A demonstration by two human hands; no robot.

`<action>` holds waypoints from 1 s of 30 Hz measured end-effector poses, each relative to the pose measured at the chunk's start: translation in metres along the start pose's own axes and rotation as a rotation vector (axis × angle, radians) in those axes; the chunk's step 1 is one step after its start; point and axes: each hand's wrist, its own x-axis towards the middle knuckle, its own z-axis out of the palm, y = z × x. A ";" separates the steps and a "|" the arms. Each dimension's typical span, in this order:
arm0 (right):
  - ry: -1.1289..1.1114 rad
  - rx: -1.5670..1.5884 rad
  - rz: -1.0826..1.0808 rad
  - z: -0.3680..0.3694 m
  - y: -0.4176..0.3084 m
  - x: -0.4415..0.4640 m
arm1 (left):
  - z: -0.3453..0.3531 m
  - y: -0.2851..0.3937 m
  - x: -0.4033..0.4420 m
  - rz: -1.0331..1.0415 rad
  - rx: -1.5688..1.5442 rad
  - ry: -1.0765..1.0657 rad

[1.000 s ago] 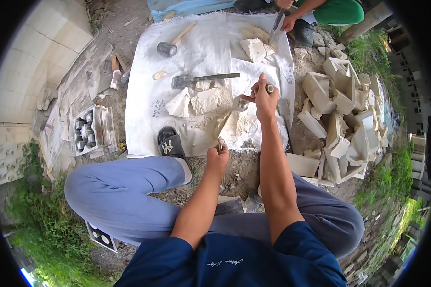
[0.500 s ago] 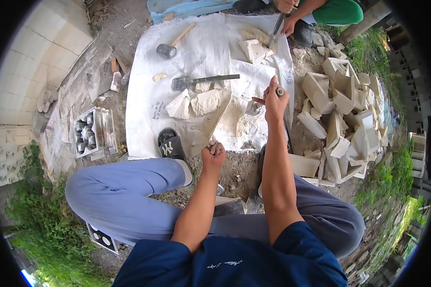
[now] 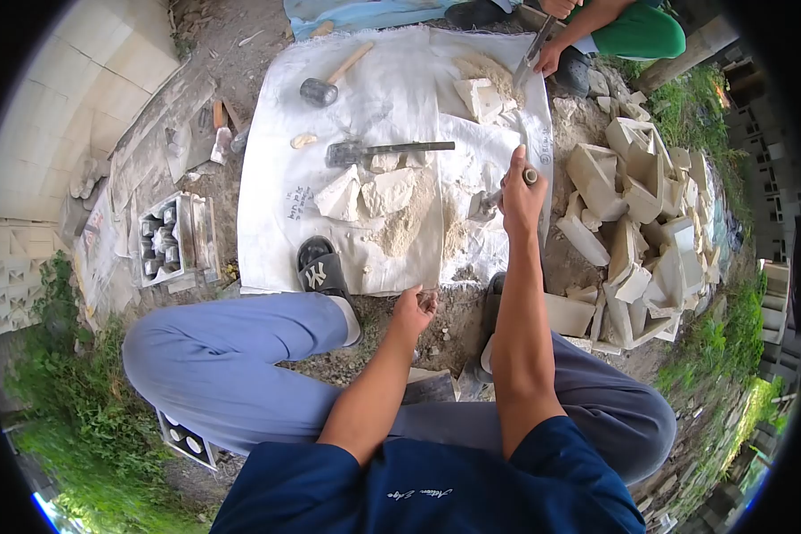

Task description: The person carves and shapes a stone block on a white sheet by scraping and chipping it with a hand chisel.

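Note:
My right hand (image 3: 523,200) is closed around the handle of a hammer (image 3: 484,206); the butt of the handle points up at me, and the greyish head hangs low over the white sack sheet (image 3: 271,214). Beside the sheet's near edge is my left hand (image 3: 416,310), its fingers loosely curled and apart, with nothing visible in them. Broken pale block pieces (image 3: 388,191) and a heap of crumbled powder (image 3: 407,227) lie on the sheet between the hands and a dark-handled hammer (image 3: 392,149).
A rubber mallet (image 3: 319,92) lies farther back on the sheet. At the top right, a co-worker's hand (image 3: 549,59) holds a metal tool by more rubble. Broken hollow blocks (image 3: 632,178) are piled at right. A metal mould (image 3: 163,240) stands at left.
My left hand has let go of the sheet's near edge and moved slightly down and right; the raised fold has dropped flat. My right hand, still holding the hammer, has shifted little.

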 end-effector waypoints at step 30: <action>-0.229 -0.226 -0.193 0.134 0.015 -0.084 | -0.015 0.006 -0.014 0.265 -0.016 0.149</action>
